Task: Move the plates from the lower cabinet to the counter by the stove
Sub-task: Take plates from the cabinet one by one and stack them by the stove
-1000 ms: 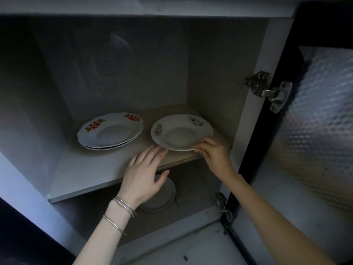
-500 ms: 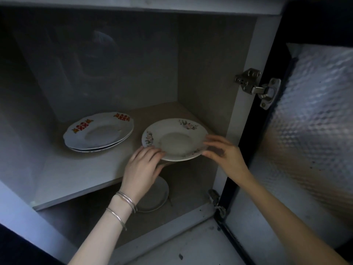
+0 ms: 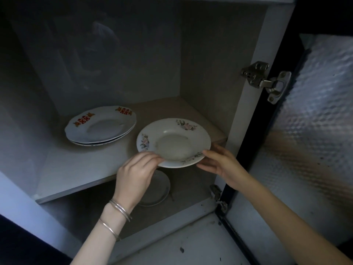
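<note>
A white floral plate (image 3: 172, 142) sticks out past the front edge of the cabinet shelf (image 3: 80, 169), lifted and tilted slightly. My left hand (image 3: 136, 173) pinches its near-left rim. My right hand (image 3: 219, 163) holds its near-right rim with fingers under the edge. Further back on the left of the shelf rests a stack of two white plates with red marks (image 3: 101, 127). On the cabinet floor below lies another white plate (image 3: 158, 190), partly hidden by my left hand.
The cabinet door (image 3: 315, 131) with patterned glass stands open at the right, on a metal hinge (image 3: 265, 81). The cabinet side wall (image 3: 246, 111) is close beside my right hand. The pale floor (image 3: 181, 245) shows below.
The floral plate has come forward off the shelf and up a little. Both hands went from touching its rim to gripping it.
</note>
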### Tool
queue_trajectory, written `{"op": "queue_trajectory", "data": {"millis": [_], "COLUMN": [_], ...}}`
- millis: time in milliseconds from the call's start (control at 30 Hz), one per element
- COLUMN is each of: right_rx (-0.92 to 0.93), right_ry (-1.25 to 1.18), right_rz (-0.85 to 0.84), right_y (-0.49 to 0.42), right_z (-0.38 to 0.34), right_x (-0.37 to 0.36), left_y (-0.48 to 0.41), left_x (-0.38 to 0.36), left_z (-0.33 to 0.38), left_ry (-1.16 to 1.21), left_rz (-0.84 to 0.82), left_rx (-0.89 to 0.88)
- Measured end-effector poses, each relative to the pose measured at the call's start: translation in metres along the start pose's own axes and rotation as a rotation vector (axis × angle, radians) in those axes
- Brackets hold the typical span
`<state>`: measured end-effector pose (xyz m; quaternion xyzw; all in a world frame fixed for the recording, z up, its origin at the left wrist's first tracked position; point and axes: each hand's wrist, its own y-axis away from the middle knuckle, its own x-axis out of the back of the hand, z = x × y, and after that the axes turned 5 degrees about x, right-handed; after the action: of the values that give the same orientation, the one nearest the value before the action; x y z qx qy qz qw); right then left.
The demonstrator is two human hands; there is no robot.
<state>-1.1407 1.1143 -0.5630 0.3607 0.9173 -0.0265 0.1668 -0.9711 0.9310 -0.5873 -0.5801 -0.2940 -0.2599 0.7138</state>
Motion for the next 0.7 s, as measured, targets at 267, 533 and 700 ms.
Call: {"op": "queue_trajectory", "data": {"millis": [267, 533, 700], "right_rx": [-0.028, -0.01, -0.088], "right_ry": [0.003, -0.049, -0.024], "right_rz": [0.083, 0.214, 0.315], "right_y": [-0.012, 0.007, 0.05], "right_z": [0.007, 0.005, -0.023], "right_x": [-0.02, -0.022, -0.032], "left_y": [0.013, 0.018, 0.009], "left_x": [0.012, 0.032, 0.078], "left_z": [-0.002, 0.008, 0.031], "left_ry": [-0.042, -0.048, -0.002], "left_rz": [-0.113, -0.262, -0.377], "left_rx": [0.056, 0.158, 0.332]}}
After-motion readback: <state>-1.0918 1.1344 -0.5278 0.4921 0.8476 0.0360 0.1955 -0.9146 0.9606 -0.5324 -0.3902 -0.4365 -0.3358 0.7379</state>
